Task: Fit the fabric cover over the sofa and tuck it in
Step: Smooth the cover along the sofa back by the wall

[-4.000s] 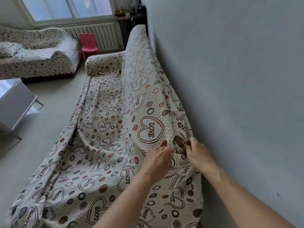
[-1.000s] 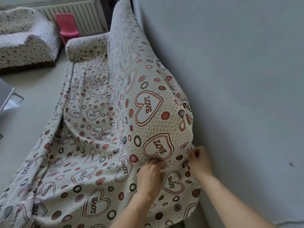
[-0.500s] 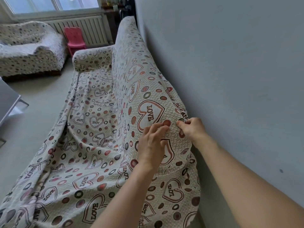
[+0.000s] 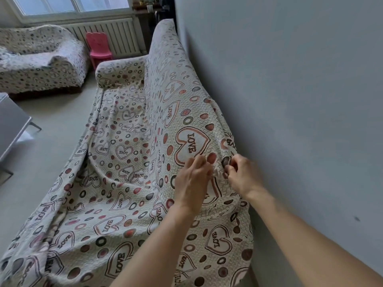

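Head view. A cream quilted fabric cover (image 4: 128, 183), printed with "LOVE" hearts and red, brown and grey dots and rings, lies draped over the long sofa, which is wholly hidden beneath it. The sofa runs along the plain grey wall (image 4: 290, 100). The cloth follows the backrest and the far armrest (image 4: 120, 73) fairly closely. Over the seat and the near end it hangs loose, in broad slack folds.

Both hands work at the top of the backrest near its near end, just beside the wall. The left hand (image 4: 192, 179) has its fingers curled, pinching a small gathered ridge of the cover. The right hand (image 4: 242, 175) sits close beside it, fingertips bunched and pinching the same ridge from the wall side — the two hands are near each other, not touching. Both forearms are bare.

Further off: a second sofa in spotted fabric (image 4: 41, 65), a small pink plastic chair (image 4: 99, 48) in front of a white ribbed radiator (image 4: 112, 36) below a window (image 4: 72, 5), and the corner of a grey table (image 4: 12, 125) at the left edge.
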Available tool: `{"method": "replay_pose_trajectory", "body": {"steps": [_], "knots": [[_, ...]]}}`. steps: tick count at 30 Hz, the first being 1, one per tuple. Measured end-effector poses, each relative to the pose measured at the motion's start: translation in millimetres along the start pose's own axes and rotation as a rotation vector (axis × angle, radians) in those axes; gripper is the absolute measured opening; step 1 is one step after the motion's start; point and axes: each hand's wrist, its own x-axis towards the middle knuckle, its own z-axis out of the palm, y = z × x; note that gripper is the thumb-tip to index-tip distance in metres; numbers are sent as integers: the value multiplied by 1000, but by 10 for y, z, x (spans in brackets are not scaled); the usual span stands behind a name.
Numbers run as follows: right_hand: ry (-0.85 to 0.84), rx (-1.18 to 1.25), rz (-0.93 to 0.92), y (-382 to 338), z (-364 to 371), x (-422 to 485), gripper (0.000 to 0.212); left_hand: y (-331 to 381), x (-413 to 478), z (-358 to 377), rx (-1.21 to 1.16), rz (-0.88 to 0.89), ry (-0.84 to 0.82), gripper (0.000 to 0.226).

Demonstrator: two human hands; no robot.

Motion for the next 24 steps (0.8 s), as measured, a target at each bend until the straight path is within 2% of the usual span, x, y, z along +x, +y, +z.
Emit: {"method": "replay_pose_trajectory", "body": {"steps": [4, 8, 11, 14, 17, 18, 19, 21, 24], "knots": [[-2, -54, -11, 62, 36, -4, 9, -119, 21, -84, 1, 277, 86, 5], [7, -68, -55, 65, 70, -8, 9, -254, 166, -232, -54, 335, -74, 15], [-10, -46, -105, 72, 131, -10, 9, -339, 134, -266, -118, 288, -205, 28], [-25, 90, -66, 166, 147, -6, 12, -312, 67, -188, -125, 132, -280, 17], [45, 373, 65, 274, 98, 3, 7, -239, 73, -124, -78, 79, -253, 9], [69, 381, 123, 324, 111, 20, 9, -228, 72, -122, -80, 77, -247, 7], [66, 333, 186, 354, 124, 31, 21, -222, 71, -122, -88, 77, -245, 6], [-59, 244, 361, 404, 205, 52, 43, -231, 52, -120, -100, 68, -248, 7], [-191, 447, 565, 453, 243, 19, 42, -224, 34, -104, -107, 51, -252, 8]]}}
